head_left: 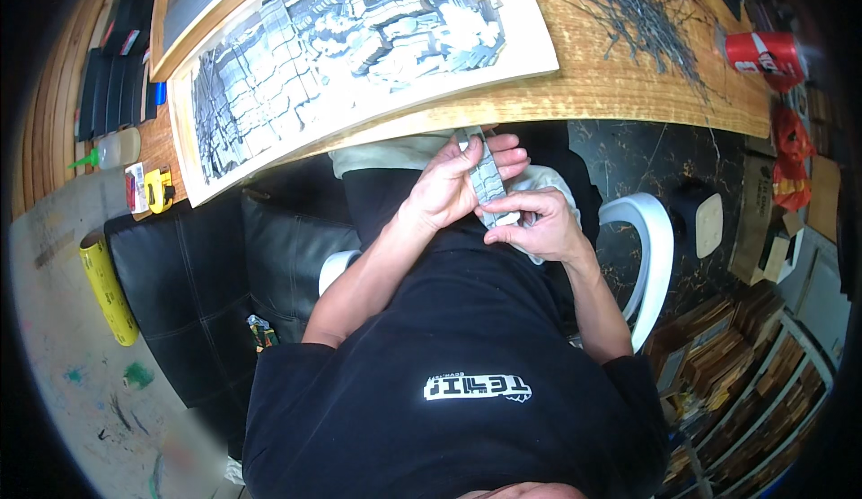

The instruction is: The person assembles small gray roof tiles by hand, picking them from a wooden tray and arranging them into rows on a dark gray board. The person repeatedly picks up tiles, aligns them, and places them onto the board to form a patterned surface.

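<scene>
Above my lap I hold a narrow grey strip (487, 179) with a cracked, stone-like pattern, tilted with its far end up to the left. The thumb of my left hand (440, 185) presses on its upper part, and the fingers show behind it. Thumb and fingers of my right hand (546, 223) pinch its lower end, where a pale bit shows. Beyond my hands, a white panel with a raised wooden rim (184, 131) lies on the table, covered with grey and white pieces in a rough, wall-like relief (359, 32).
The wooden table's (628, 109) front edge runs just past my hands. Dark thin twigs (642, 14) and a red can (763, 55) are at the far right. A yellow tape measure (159, 190) sits at the left corner. Black seats (180, 293) and a white armrest (651, 257) flank me.
</scene>
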`<action>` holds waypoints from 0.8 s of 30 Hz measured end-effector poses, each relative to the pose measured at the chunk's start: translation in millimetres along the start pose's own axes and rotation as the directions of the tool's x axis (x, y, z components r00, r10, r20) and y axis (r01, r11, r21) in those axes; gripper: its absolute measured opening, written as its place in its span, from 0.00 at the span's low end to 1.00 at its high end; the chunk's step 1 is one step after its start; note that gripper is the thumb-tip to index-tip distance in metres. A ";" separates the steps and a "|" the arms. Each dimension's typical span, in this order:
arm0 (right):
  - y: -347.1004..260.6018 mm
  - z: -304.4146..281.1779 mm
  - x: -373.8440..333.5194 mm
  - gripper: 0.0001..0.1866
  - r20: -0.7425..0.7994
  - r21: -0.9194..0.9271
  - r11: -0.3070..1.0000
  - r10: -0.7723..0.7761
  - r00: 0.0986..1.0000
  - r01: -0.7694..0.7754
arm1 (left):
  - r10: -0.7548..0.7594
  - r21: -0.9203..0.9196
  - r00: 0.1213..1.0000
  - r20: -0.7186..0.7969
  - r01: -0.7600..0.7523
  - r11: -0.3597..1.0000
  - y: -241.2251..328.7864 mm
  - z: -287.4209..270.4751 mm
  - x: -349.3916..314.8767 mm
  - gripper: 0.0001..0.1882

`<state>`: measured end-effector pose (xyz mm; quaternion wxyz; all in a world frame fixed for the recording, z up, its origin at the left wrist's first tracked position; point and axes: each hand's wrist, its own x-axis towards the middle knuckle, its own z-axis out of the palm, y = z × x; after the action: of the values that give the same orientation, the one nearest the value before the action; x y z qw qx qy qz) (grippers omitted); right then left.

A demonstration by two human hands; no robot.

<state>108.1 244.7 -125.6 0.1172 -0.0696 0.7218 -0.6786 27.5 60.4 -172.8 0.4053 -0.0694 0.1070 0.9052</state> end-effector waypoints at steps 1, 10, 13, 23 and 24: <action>5.1 0.8 -1.4 0.17 0.000 0.010 1.000 -0.010 1.000 0.010 | 0.006 -0.029 1.000 0.006 -0.006 1.000 0.5 2.1 0.5 0.24; 11.0 3.0 -3.5 0.10 -0.019 0.011 0.997 -0.071 0.997 0.071 | -0.015 0.107 1.000 0.012 0.014 0.994 -3.1 8.1 -4.2 0.23; 10.1 8.4 -4.8 0.09 -0.082 -0.004 0.998 -0.058 0.995 0.058 | -0.059 0.092 0.998 0.012 0.058 0.994 -0.7 14.1 -5.7 0.22; -4.0 -1.7 -4.4 0.15 -0.036 -0.132 0.990 -0.057 0.998 0.052 | -0.056 0.219 0.982 -0.180 0.096 0.971 2.5 26.7 -7.7 0.11; -8.6 -7.3 -4.8 0.16 -0.026 -0.127 0.989 -0.082 0.996 0.078 | -0.044 0.209 0.976 -0.213 0.089 0.974 9.0 29.5 -6.8 0.10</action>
<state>110.3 252.4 -116.2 0.0738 -0.0951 0.7617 -0.6367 24.2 57.0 -141.6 0.4274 -0.1220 0.2445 0.8618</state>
